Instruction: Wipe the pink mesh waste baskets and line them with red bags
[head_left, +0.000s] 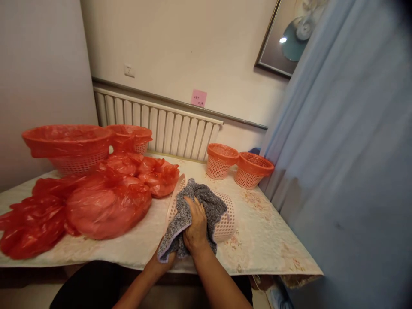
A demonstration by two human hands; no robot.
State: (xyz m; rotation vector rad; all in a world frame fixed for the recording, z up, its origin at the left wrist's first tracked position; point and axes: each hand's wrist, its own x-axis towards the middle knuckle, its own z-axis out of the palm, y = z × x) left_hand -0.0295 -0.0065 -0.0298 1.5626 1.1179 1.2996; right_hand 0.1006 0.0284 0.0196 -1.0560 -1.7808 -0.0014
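Note:
A pale pink plastic basket (225,225) with a holed wall lies on its side at the table's front, its rim towards the left. Draped over its middle is a speckled grey cloth (210,204) with a light purple edge. My right hand (197,225) presses on this cloth from above, fingers together and some cloth bunched under them. Below the cloth's hanging corner, my left hand (167,256) is by the rim side of the basket. The cloth covers its fingers, so their grip is hidden.
Red plastic bags (109,204) heap up on the left. Behind them stand a wide red-lined basket (77,163) and a smaller one (141,148). Two more lined baskets, one nearer the radiator (219,167) and one by the curtain (247,177), stand at the back right.

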